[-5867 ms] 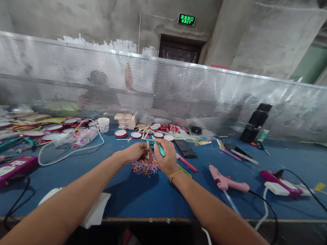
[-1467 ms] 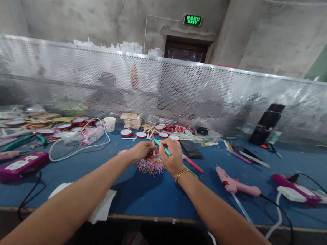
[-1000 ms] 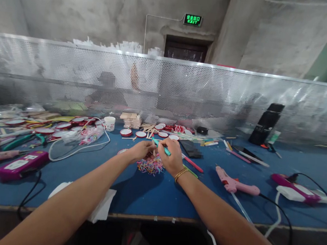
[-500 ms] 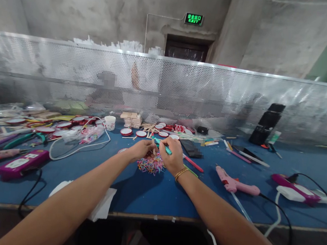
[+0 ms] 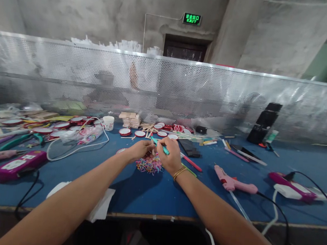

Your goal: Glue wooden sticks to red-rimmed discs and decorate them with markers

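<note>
My right hand (image 5: 171,156) is closed around a teal marker (image 5: 164,149), its tip pointing left toward my other hand. The fingers of my left hand (image 5: 141,151) pinch a thin, pale stick (image 5: 153,150), which looks wooden and stands nearly upright close to the marker tip. Whether tip and stick touch, I cannot tell. Right below both hands lies a heap of small, multicoloured looped pieces (image 5: 149,165) on the blue tabletop (image 5: 144,197). A gold bracelet circles my right wrist.
Pink glue guns (image 5: 234,182) lie to both sides, near purple power strips (image 5: 20,165) and their cables. Behind my hands are red-rimmed round discs (image 5: 124,132), wooden sticks, a paper cup (image 5: 108,123) and a black phone-like slab (image 5: 190,147). A perforated metal screen (image 5: 183,93) bounds the table's back.
Another person's hand at the far left edge has gone out of view. The whole scene sits slightly further left. My hands keep nearly the same pose with marker and stick.
</note>
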Motion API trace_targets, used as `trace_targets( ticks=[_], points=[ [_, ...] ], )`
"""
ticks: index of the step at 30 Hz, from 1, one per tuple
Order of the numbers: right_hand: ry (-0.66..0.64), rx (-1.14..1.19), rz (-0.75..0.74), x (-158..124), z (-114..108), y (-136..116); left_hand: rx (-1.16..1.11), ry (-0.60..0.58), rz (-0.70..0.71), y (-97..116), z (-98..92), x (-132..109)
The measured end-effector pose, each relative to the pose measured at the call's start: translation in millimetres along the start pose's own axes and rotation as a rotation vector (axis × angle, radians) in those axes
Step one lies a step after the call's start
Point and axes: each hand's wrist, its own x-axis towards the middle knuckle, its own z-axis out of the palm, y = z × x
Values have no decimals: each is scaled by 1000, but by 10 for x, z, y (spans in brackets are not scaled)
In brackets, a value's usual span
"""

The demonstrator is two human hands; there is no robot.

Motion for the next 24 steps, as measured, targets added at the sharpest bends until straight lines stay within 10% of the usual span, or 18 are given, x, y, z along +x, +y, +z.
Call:
trace_targets(
  ticks=[24],
  points=[
    [16, 3, 7, 8, -11, 1, 30, 2, -13, 41, 10, -26]
  ],
)
